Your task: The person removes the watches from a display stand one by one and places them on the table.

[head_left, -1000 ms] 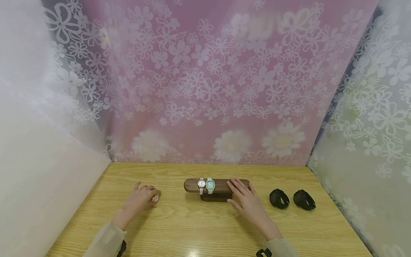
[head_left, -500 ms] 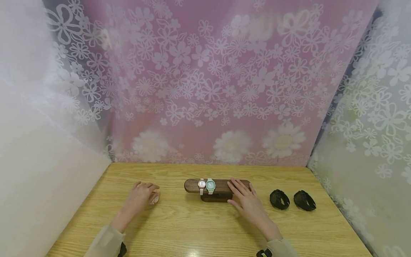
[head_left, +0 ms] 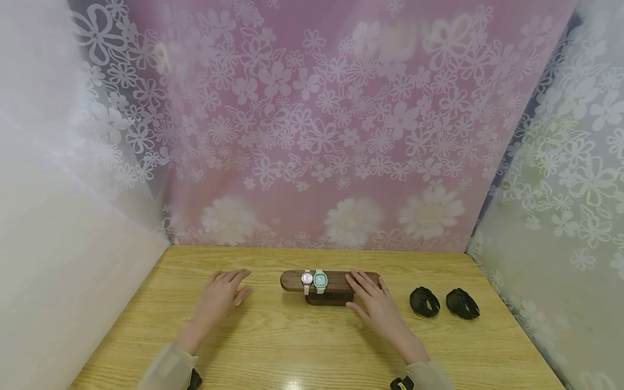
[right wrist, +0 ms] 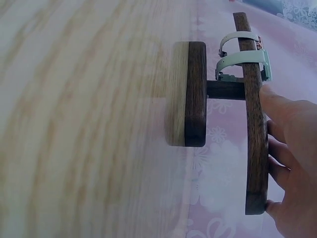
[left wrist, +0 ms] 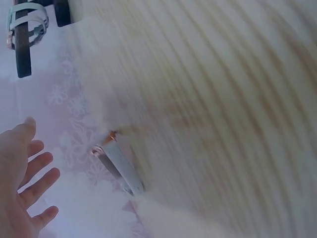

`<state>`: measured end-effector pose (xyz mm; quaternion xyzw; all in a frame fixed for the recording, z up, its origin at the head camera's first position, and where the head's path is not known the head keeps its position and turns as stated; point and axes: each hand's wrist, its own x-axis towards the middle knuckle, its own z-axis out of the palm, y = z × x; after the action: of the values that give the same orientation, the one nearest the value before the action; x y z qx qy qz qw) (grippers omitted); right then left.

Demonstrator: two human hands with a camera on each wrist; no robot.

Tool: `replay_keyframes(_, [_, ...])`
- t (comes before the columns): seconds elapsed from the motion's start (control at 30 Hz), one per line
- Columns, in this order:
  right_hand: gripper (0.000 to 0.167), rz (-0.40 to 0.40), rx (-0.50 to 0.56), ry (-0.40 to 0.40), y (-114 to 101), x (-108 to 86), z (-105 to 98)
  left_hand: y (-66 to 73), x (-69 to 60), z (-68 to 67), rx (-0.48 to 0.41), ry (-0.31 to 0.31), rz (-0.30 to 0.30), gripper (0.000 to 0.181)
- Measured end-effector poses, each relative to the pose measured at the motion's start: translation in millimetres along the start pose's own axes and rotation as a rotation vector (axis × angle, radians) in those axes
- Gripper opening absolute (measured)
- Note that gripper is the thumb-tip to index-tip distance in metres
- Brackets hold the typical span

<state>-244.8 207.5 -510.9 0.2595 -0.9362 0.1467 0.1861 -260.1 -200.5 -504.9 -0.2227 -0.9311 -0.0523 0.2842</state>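
L hand (head_left: 217, 298) wide: fingers extended and spread, nothing held. Nearest it is the loose watch (left wrist: 124, 164), pale strap w/ copper-toned trim, on the tbl (head_left: 302, 338) just off the hand's 3–4 o'clock; L wrist cam shows a gap btwn fingers & watch, while head view has it partly hidden by the thumb. From the watch stand (head_left: 337, 281), that watch sits approx 9 o'clock, well apart. Stand = dk brown wood, long horiz. bar over a shorter base (head_left: 329, 300), upright on tbl. R hand (head_left: 378, 310) rests on the bar's 3 o'clock end, grip wide: fingers fairly straight & spread over the top, thumb twd the mint watch; R wrist cam confirms contact w/ bar. Two watches are strapped round the bar, side by side, on its 9 o'clock half: white watch (head_left: 306, 278) at the outer side, mint watch (head_left: 320, 279), squarish face, next to it, nearer ctr. Out at abt 3 o'clock from the stand, beyond R hand, two black looped items (head_left: 424, 302) lie near each other; type unclear. Pink floral backdrop (head_left: 292, 135) at 12 o'clock, behind tbl. Black wristbands (head_left: 402, 384) by both sleeve cuffs.
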Motion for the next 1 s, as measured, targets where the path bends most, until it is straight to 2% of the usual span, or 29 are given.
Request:
replay_keyframes(0.2, [0.069, -0.001, -0.009, 0.003, 0, 0.4, 0, 23.6, 21.2, -3.6, -0.080, -0.016, -0.012, 0.055])
replay_keyframes(0.37, [0.069, -0.003, -0.012, 0.006, 1, 0.6, 0, 45.4, 40.1, -0.7, -0.159, 0.044, 0.044, 0.059])
replay_keyframes(0.47, [0.069, -0.005, -0.015, 0.005, 1, 1.0, 0, 57.6, 48.5, 1.4, -0.201, 0.047, 0.067, 0.060])
replay_keyframes(0.6, [0.069, -0.007, -0.013, 0.001, 2, 1.0, 1, 71.2, 56.8, 6.6, -0.229, -0.006, 0.080, 0.062])
replay_keyframes(0.83, [0.069, -0.010, -0.011, 0.006, 3, 0.3, 1, 88.4, 66.0, 19.1, -0.274, -0.141, 0.092, 0.069])
replay_keyframes(1.0, [0.069, -0.019, -0.006, 0.023, 2, -0.4, 2, 93.8, 69.0, 24.9, -0.294, -0.172, 0.095, 0.071])
